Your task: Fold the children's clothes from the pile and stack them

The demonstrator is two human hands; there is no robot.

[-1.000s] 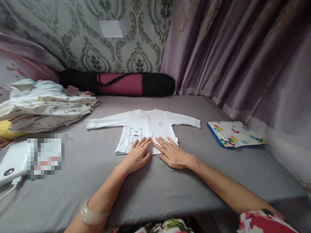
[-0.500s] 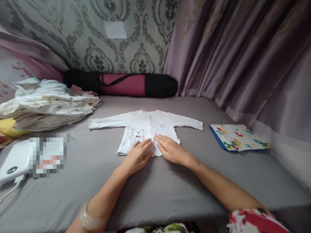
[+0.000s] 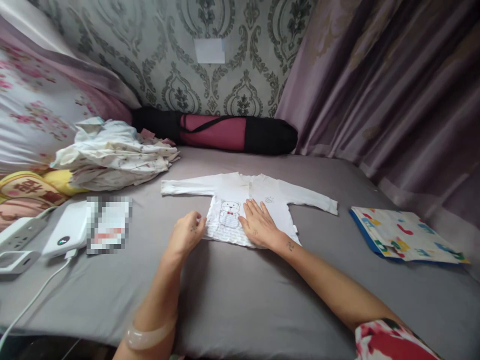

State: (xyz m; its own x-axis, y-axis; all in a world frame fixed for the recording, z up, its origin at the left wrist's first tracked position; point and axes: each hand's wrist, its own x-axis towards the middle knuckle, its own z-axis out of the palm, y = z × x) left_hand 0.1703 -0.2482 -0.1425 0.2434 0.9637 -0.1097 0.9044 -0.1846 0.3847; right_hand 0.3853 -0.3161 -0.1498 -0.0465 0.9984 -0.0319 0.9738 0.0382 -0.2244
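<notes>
Shirt point(image 3: 258, 189), white long-sleeved cloth, bear-printed: flat on grey fabric sheet point(image 3: 240, 300) | bare right hand point(image 3: 259, 226): I register fingers extended, palm-down on shirt front | bare left hand point(image 3: 187, 232): fingers curled at left hem corner; I cannot tell whether pinching cloth.

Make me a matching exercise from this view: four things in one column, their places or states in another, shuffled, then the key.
Things
1. Right hand
2. Black-and-maroon cylindrical bag
3. Left hand
4. White power bank

Places or states
A. Curled at a lower corner of the bear-print baby shirt
B. Has a white cable plugged in
C. Flat on the shirt front
D. Lying along the patterned wall

Pairs: 1-C, 2-D, 3-A, 4-B
</notes>
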